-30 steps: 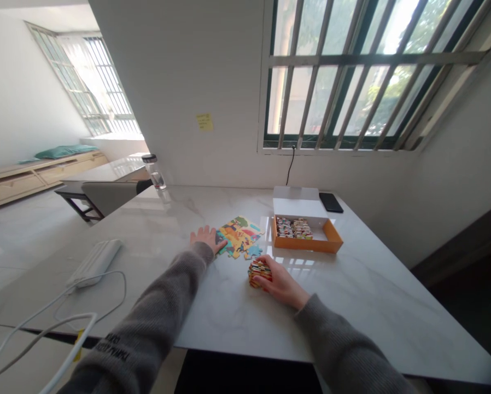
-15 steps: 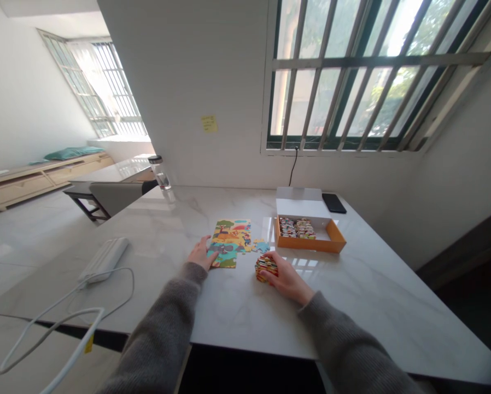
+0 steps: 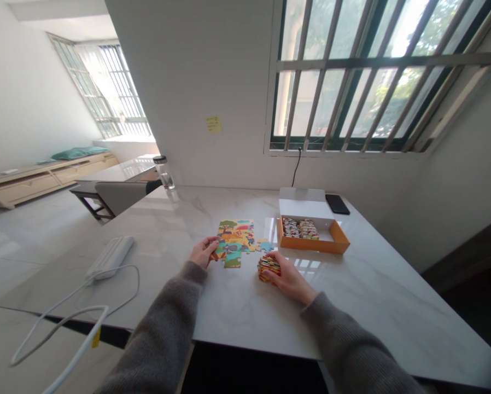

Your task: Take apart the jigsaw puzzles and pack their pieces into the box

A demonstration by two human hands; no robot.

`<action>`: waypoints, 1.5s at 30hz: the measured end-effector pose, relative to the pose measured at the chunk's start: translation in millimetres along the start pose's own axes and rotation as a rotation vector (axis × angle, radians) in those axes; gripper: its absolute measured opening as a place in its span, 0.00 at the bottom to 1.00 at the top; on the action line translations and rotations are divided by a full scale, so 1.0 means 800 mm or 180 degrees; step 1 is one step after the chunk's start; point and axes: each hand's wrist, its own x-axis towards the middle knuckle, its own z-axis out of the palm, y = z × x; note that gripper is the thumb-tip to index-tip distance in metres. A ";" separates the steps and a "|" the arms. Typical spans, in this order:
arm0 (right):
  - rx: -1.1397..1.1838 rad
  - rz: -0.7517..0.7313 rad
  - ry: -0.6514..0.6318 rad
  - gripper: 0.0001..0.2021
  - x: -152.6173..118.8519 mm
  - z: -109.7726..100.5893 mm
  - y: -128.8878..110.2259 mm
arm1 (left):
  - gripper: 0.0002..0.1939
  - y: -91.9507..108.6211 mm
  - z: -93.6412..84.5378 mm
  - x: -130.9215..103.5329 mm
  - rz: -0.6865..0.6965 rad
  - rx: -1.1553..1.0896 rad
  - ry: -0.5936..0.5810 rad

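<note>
My hands are both working low over the worktop [image 3: 245,317], fingers drawn in. My left hand [image 3: 203,253] is pinching a puzzle piece [image 3: 215,255] at the near-left corner of the picture puzzle [image 3: 236,234]; fingers are hiding part of it, so I can't tell whether it's touching its neighbours. Thumb and fingertips are closing on its edge, a light grip that's probably leaving room for turning it.

Over to my right hand [image 3: 288,278]: it's curling round a stack of pieces [image 3: 268,268], thumb near, fingers beyond, likely bracing them so they aren't fanning apart. The puzzle is lying flat between my hands, slightly beyond them, and a bluish section [image 3: 265,245] is sitting at its right side, just ahead of the stack.

Now the containers! Beyond and right of my right hand, the orange box [image 3: 311,244] is standing open, its white lid [image 3: 300,205] folding back away from me. Two rows of pieces [image 3: 299,229] are filling its left part, packing tightly together. Far ahead-left of my left hand, a clear bottle [image 3: 165,174] is standing capped, apparently holding water.
</note>
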 end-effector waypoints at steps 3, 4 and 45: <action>0.0065 0.0120 0.0064 0.16 0.003 0.001 -0.002 | 0.26 -0.003 0.026 -0.020 0.0127 -0.0169 -0.0456; 0.0088 0.0174 0.0100 0.16 0.004 0.001 -0.002 | 0.25 -0.005 0.037 -0.029 0.0157 -0.0126 -0.0748; -0.0578 -0.1006 0.0477 0.14 0.014 0.007 -0.017 | 0.31 -0.032 0.092 -0.069 0.1584 0.2551 -0.1545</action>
